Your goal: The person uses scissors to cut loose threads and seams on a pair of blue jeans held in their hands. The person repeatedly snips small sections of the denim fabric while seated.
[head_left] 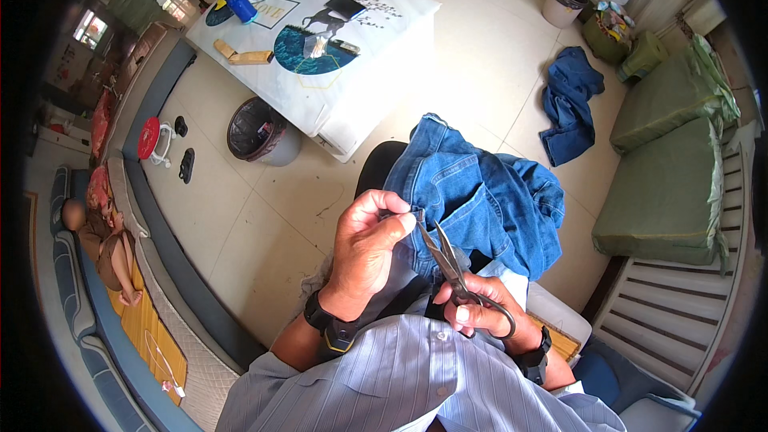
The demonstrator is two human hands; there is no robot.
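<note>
Across my lap lies a pair of blue jeans (488, 208), bunched toward the right. My left hand (364, 244) pinches a small piece of the jeans' edge between thumb and fingertips. In my right hand (488, 304) is a pair of dark metal scissors (448, 260), fingers around the handles. Their blades stand slightly apart and point up toward my left fingertips. Whether the blade tips touch the cloth, I cannot tell.
A white table (368, 56) stands ahead, with a lined bin (260, 132) by its near corner. More jeans (572, 104) lie on the floor. Green cushions (664, 192) rest on a slatted bench at right. A person (112, 248) sits on the left sofa.
</note>
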